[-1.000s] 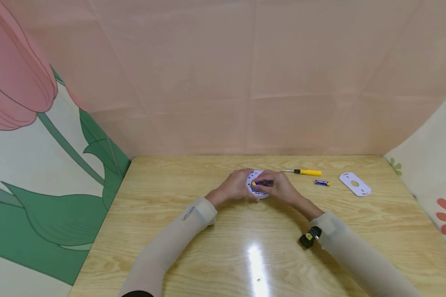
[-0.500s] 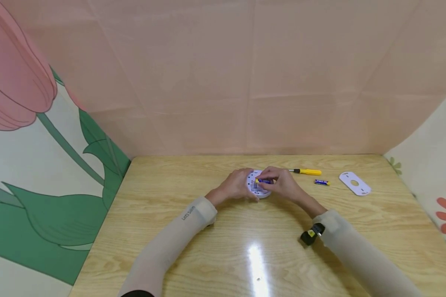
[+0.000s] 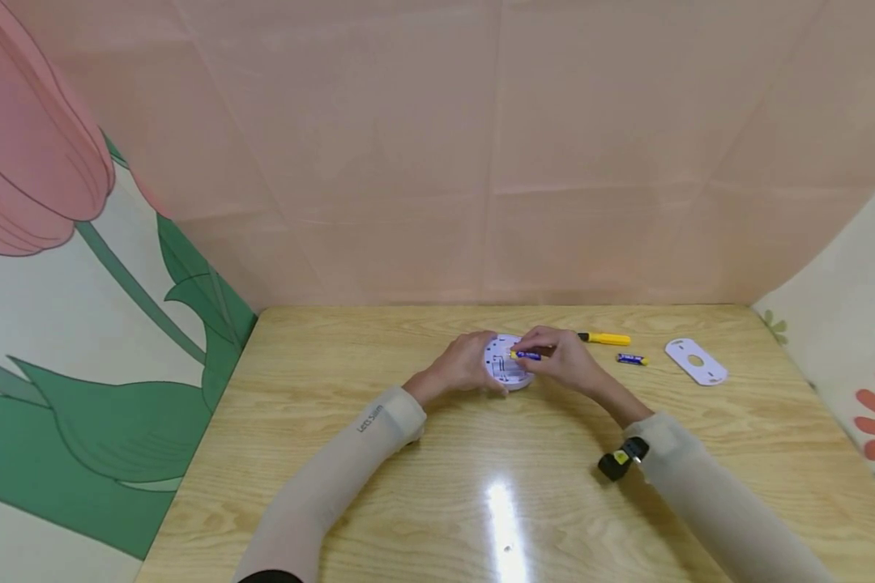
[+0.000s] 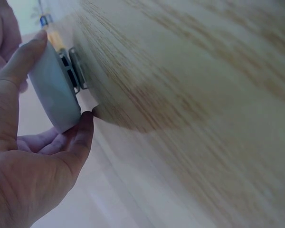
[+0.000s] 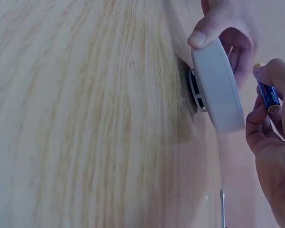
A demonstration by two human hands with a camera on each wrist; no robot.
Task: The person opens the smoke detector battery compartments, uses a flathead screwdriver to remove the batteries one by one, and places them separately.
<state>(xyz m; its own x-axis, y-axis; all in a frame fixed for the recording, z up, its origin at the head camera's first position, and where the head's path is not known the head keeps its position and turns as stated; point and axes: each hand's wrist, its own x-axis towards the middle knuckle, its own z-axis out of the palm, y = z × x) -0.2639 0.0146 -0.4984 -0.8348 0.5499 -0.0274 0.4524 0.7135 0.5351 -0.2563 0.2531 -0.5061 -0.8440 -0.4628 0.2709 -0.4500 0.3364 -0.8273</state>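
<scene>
A round white smoke detector (image 3: 497, 376) lies with its back face up, showing dark marks and slots. My left hand (image 3: 463, 362) grips its rim from the left, thumb and fingers on opposite sides in the left wrist view, where the white housing (image 4: 52, 90) appears edge-on. Between the thumb and fingers of my right hand (image 3: 570, 363) is a blue battery (image 3: 528, 355) with a yellow end. The right wrist view has this battery (image 5: 269, 97) apart from the smoke detector (image 5: 217, 88), just above its back. A dark vented part of the detector faces the table.
To the right lie a yellow-handled screwdriver (image 3: 609, 339), its shaft partly behind my right hand, and another blue battery (image 3: 631, 359). Farther right is a white mounting plate (image 3: 680, 351) with a central hole. A pink wall covering (image 3: 379, 202) rises behind the wooden table (image 3: 335, 356).
My right hand has shifted right with the battery, from low over the detector's middle to above its right side, uncovering more of its back. My left hand and the detector stay in place.
</scene>
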